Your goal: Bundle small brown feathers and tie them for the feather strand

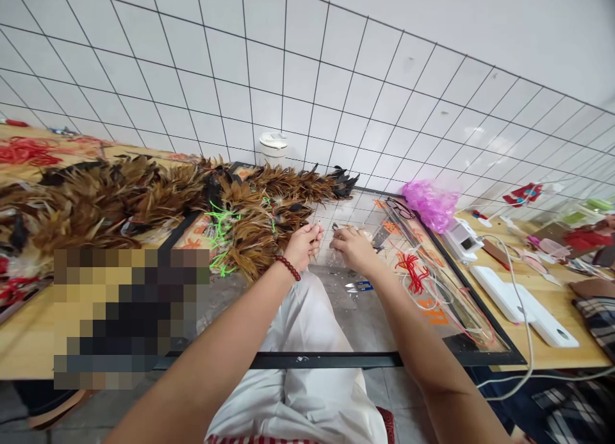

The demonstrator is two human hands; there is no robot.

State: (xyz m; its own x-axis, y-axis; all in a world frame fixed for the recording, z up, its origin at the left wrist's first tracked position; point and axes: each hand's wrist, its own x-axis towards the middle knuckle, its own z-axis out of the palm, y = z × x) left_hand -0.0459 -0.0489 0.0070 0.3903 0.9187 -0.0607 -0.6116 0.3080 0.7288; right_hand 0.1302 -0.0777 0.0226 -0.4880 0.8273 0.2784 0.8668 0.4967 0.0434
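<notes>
My left hand (305, 244), with a dark red bead bracelet (288, 268) on the wrist, is closed in a pinch above the glass tabletop (336, 207). Something tiny and pale shows at its fingertips, too small to name. Just to the right, my right hand (353, 246) has its fingers curled down close to the glass; what they hold, if anything, is hidden. The two hands are apart. Brown feather bundles (254, 236) with bright green cords (221, 229) lie beside my left hand. Blue-handled thread snips (359, 286) rest below my right hand.
Red cords (412, 273), clear tubing and eyeglasses (400, 208) lie on the right of the glass. Beyond are a purple plastic bag (432, 204), a white device (462, 240) and a white power strip (523, 306). A white lidded tub (273, 148) stands by the grid wall. More feathers (96, 200) cover the left.
</notes>
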